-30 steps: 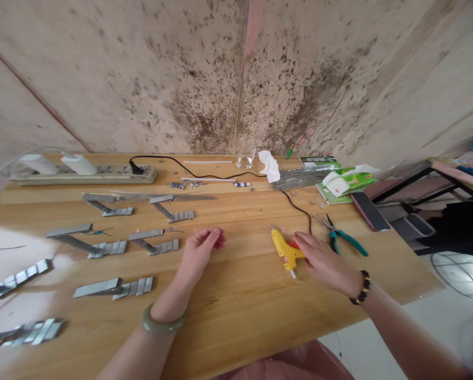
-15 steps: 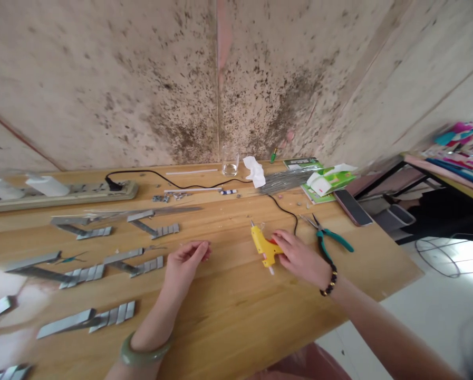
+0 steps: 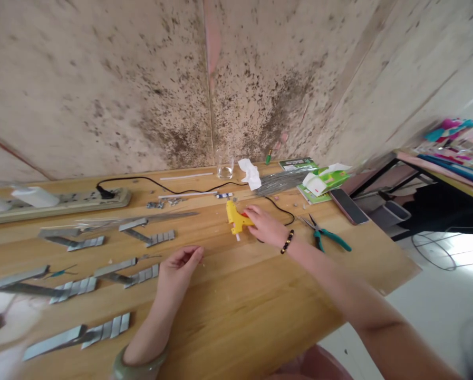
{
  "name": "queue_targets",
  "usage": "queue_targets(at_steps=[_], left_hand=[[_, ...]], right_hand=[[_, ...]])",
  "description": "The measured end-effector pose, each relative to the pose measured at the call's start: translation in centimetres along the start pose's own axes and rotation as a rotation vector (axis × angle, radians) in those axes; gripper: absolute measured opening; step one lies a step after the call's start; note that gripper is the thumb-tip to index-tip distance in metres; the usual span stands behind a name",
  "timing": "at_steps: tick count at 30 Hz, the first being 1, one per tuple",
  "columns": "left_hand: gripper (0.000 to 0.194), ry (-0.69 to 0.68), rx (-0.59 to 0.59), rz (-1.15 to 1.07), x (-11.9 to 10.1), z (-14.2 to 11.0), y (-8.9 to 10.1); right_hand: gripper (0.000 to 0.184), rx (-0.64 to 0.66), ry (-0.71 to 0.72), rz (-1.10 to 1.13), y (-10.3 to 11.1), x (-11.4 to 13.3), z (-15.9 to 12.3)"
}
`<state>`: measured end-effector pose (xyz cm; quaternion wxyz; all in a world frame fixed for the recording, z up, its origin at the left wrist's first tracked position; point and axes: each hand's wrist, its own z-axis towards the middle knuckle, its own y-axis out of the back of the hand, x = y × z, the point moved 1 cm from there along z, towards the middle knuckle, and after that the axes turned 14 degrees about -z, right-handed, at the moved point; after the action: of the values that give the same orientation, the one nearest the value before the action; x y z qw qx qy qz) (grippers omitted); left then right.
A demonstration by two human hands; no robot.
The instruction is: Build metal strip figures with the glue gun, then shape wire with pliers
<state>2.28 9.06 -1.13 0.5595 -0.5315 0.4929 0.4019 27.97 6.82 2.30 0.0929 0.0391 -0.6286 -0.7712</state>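
Presently, head view: my right hand [image 3: 266,226] grips yellow glue gun [image 3: 234,215] by handle, nozzle end toward wall [image 3: 113,74], crumpled tissue [image 3: 250,174] near. My left hand [image 3: 175,275] curls over wooden table [image 3: 260,301]; cannot tell if anything is pinched. Best: firm hold, black cord [image 3: 161,182] slack, nozzle clear of tissue and left hand.

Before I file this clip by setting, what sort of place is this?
Probably a makeshift craft workspace, perhaps in a home. At a wooden table, the right hand grips a yellow glue gun; teal-handled pliers and a power strip lie on the tabletop.
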Motion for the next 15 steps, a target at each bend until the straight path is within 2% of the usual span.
queue_targets(at_steps=[6,11,15], left_hand=[[0.029,0.006,0.017,-0.001,-0.3,-0.1,-0.2],[0.029,0.008,0.03,0.002,-0.3,-0.1,-0.2],[0.029,0.02,0.02,-0.012,-0.3,-0.1,-0.2]], right_hand=[[0.048,-0.051,-0.032,-0.017,0.6,-3.8,0.4],[0.049,-0.028,0.046,0.001,0.6,-5.5,-1.6],[0.051,-0.021,0.04,-0.006,0.2,-6.5,-3.2]])
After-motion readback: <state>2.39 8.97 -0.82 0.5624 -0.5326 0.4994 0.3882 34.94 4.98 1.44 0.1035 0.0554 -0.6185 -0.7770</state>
